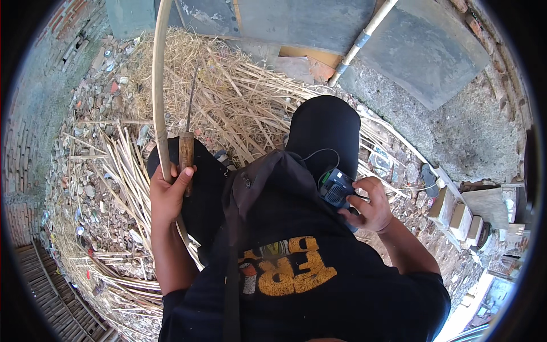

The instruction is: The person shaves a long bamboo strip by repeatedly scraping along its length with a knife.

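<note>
My left hand (166, 196) is closed around a long, curved bamboo strip (159, 97) and a knife (186, 149) with a wooden handle. The thin dark blade points away from me, beside the strip. The strip runs past the far edge of view and reappears below the hand. At my right thigh, the fingers of my right hand (370, 206) are curled at the right edge of a small blue-and-black box-shaped device (336, 188). A green spot shows on it, and a thin cable loops from it. The device's lower part is partly hidden by the fingers.
Dry shavings and loose strips (211, 85) lie heaped ahead of my knees. More long strips (122, 171) lie on the rubble at the left. A pale pole (364, 37) leans at the far right. Pale blocks (458, 219) stand to the right, and a brick wall (28, 131) rises at left.
</note>
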`<state>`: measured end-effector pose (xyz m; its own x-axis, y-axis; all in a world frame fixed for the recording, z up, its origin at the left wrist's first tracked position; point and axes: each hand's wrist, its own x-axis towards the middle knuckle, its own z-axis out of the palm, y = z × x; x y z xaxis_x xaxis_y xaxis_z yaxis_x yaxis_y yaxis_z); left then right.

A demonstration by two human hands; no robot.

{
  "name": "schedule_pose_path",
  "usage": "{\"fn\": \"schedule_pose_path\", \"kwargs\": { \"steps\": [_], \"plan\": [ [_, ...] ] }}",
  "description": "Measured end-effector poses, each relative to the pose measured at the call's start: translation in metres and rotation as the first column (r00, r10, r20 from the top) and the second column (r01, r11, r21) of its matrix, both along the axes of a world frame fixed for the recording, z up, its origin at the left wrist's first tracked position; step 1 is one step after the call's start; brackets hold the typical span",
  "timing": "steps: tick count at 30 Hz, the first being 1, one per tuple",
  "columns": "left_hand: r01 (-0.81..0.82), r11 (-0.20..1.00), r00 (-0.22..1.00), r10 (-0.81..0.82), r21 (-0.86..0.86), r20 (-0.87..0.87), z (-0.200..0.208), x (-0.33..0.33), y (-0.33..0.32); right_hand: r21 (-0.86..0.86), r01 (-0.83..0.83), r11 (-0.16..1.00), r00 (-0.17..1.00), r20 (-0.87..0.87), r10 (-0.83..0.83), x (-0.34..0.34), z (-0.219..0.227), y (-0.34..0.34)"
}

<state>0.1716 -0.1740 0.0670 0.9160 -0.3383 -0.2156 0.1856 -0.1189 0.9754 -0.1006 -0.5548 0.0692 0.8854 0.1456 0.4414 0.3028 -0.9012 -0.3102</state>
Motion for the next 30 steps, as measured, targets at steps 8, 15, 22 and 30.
{"fn": "schedule_pose_path", "kwargs": {
  "steps": [8,15,22,30],
  "plan": [
    [0.007,1.0,1.0,-0.007,-0.013,-0.003,0.011,-0.007,-0.006,0.198,0.129,0.972,0.972,0.169,-0.163,0.06,0.037,-0.003],
    [0.027,0.988,0.999,-0.021,-0.154,0.044,0.046,-0.009,-0.021,0.658,0.062,0.75,0.862,-0.415,0.293,0.199,0.069,0.05],
    [0.085,0.994,0.988,-0.075,-0.069,0.134,0.068,-0.005,-0.035,0.861,0.284,0.421,0.397,-0.505,0.766,0.277,0.048,0.127],
    [0.045,0.965,0.887,-0.158,0.26,0.434,0.059,0.006,-0.054,0.883,0.466,0.056,0.589,-0.356,0.725,0.287,0.05,0.141]
  ]
}}
